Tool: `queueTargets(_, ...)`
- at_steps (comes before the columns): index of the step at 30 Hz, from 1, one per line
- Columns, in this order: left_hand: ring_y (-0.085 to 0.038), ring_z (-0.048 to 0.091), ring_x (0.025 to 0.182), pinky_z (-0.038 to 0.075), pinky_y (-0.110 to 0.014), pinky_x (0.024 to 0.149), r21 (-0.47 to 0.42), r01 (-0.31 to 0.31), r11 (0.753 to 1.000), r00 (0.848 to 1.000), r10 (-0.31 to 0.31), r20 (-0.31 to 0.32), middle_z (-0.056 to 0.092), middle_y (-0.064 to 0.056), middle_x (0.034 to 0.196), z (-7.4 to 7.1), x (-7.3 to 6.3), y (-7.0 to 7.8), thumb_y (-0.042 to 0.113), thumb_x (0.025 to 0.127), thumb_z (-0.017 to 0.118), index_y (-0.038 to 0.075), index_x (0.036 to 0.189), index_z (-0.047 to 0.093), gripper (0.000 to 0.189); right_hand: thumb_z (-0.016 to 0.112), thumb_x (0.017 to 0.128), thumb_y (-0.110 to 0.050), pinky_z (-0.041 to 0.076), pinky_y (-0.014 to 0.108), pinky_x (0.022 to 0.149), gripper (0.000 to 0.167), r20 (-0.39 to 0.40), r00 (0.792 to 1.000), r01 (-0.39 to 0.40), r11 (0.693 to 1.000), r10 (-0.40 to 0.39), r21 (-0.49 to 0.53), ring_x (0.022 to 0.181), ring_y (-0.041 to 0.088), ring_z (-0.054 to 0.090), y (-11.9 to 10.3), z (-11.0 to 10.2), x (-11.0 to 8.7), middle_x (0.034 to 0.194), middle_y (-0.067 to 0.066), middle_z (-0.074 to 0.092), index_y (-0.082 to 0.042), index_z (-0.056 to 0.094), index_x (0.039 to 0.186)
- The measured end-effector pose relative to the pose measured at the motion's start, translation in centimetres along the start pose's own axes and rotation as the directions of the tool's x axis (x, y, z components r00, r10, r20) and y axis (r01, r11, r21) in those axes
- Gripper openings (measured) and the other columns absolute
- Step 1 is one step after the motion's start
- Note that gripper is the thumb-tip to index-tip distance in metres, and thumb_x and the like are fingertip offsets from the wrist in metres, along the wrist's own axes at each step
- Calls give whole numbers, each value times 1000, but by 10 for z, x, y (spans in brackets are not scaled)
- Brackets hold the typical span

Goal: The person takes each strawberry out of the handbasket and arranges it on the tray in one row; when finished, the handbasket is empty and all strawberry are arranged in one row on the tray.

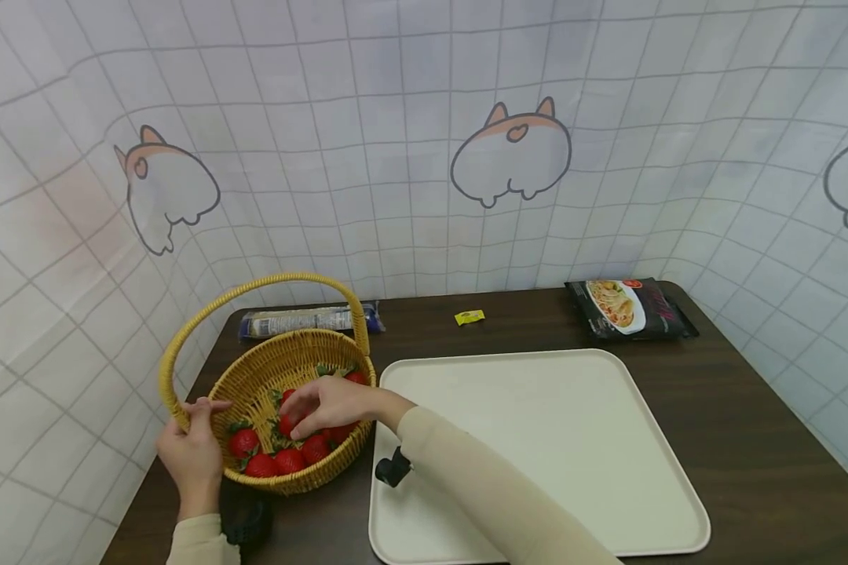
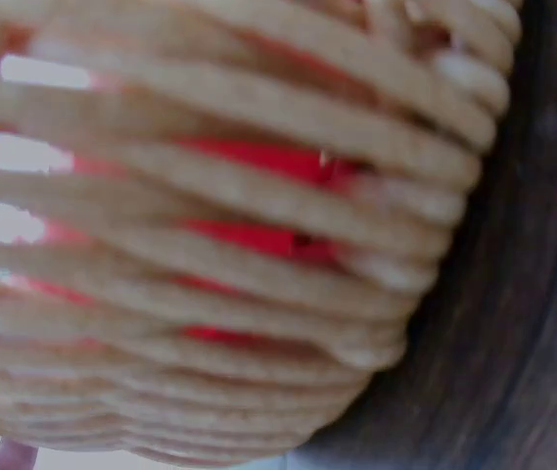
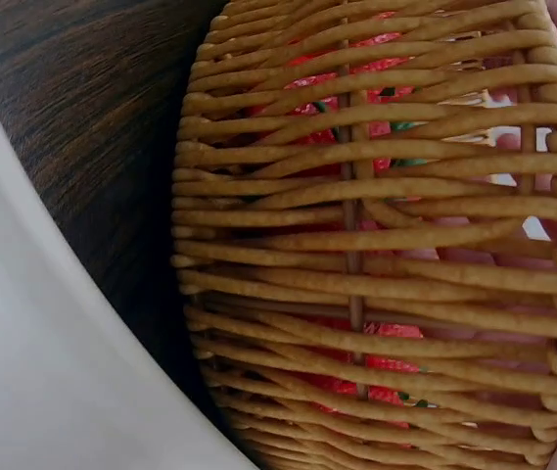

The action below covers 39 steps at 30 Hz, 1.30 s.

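A yellow woven basket (image 1: pixel 297 345) with a tall arched handle stands at the left of the table, several red strawberries (image 1: pixel 261 465) inside it. My left hand (image 1: pixel 194 455) grips its left rim, at the foot of the handle. Reaching over the right rim, my right hand (image 1: pixel 332 404) has its thumb and fingers bent around a strawberry (image 1: pixel 286 424) in the middle of the basket. In the left wrist view the basket's weave (image 2: pixel 258 186) fills most of the picture, red showing through the gaps. The right wrist view shows the basket's outer side (image 3: pixel 376 235), with fingers partly hidden behind it.
A large cream tray (image 1: pixel 537 439) lies right of the basket, under my right forearm. Behind the basket is a long blue-ended packet (image 1: pixel 304 320). A small yellow sachet (image 1: pixel 469 317) and a black noodle packet (image 1: pixel 629 308) lie along the table's back edge, before a patterned curtain (image 1: pixel 410 157).
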<state>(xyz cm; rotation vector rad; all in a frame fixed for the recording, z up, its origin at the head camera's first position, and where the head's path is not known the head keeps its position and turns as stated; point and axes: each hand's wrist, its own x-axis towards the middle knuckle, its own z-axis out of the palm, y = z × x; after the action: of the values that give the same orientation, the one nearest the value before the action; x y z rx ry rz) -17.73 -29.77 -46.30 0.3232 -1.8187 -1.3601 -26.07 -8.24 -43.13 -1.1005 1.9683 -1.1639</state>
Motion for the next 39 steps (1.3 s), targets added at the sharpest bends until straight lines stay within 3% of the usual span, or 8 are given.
queueTargets(10,-3,45,53,28,-20,52,135,-11,991,997,21,-70,63,27,64,0,-1,1,24,99,56,-4,74,67,39,73,85,-17,47,17,84,45,111,994,-8,996,18,-89,97,-2,60,0,3,2,112,-4,69,-9,63,128)
queueTargets(14,-4,40,49,27,-22,52,140,2,990,996,10,-87,67,18,64,0,-1,0,22,98,58,-1,72,68,37,74,84,-15,47,17,85,46,149,987,-36,993,52,-111,99,-1,60,-2,4,3,115,-5,69,-10,63,128)
queueTargets(17,-5,33,47,25,-24,50,134,-2,991,996,14,-87,66,19,63,-1,-1,0,22,98,58,0,71,70,37,75,84,-17,46,16,85,46,171,984,-31,987,58,-157,100,-1,59,-2,4,3,115,-5,69,-11,64,128)
queueTargets(29,-4,28,44,23,-24,48,125,-28,992,996,39,-82,62,26,62,0,1,-2,21,98,58,-1,72,72,37,73,86,-22,41,18,95,45,196,977,-13,940,84,-340,113,-1,54,-1,7,7,124,-11,63,-17,64,129)
queueTargets(35,-4,27,44,23,-24,47,130,-28,991,996,38,-79,60,29,61,-1,1,-2,22,98,58,0,73,73,37,72,85,-16,42,19,94,42,200,973,-27,922,112,-387,110,1,53,-2,10,7,124,-9,63,-17,65,126)
queueTargets(39,-3,25,43,22,-24,44,141,-27,990,997,38,-74,60,23,57,-1,0,-1,24,99,57,-1,72,73,39,74,83,-16,44,18,87,35,185,976,-32,915,115,-402,100,2,54,-3,10,6,113,-11,64,-19,68,117)
